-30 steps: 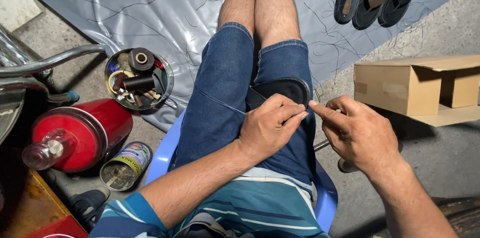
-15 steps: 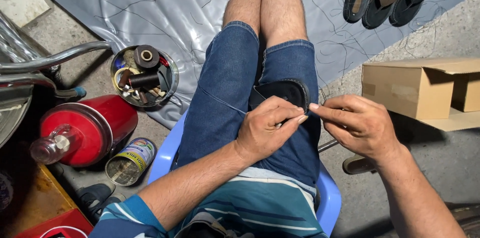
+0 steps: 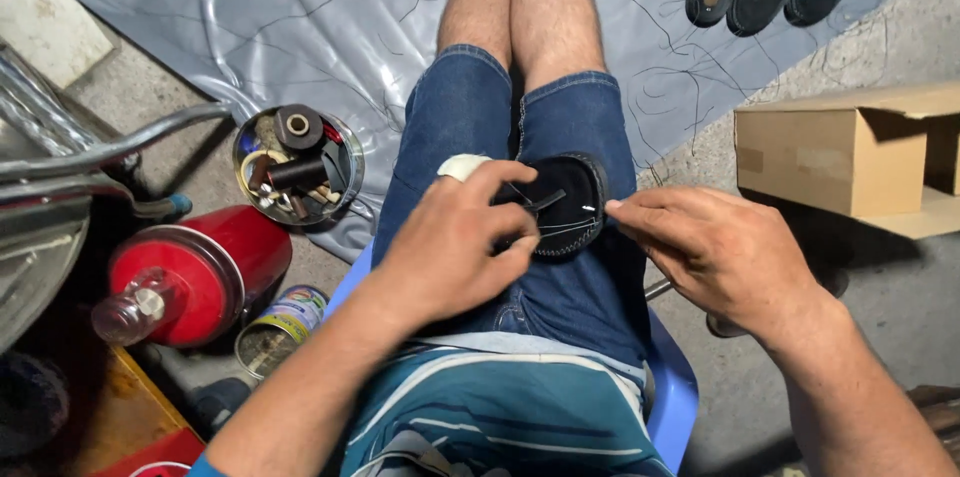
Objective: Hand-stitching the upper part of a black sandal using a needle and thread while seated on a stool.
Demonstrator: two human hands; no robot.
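Daylight falls evenly over the scene, brightest on the grey plastic sheet (image 3: 250, 27), whose creases carry pale glare, and on the cardboard box (image 3: 840, 152), which throws a dark soft-edged shadow on the concrete just below and to the right of it. To the left of the sheet the corner around the red cylinder (image 3: 195, 272) is dim and murky, though the cylinder itself shows a small shine. Focus is sharp at the centre, on the left hand (image 3: 455, 242) and right hand (image 3: 715, 252), while the forearms near the bottom edge look stretched and slightly soft from the wide lens.
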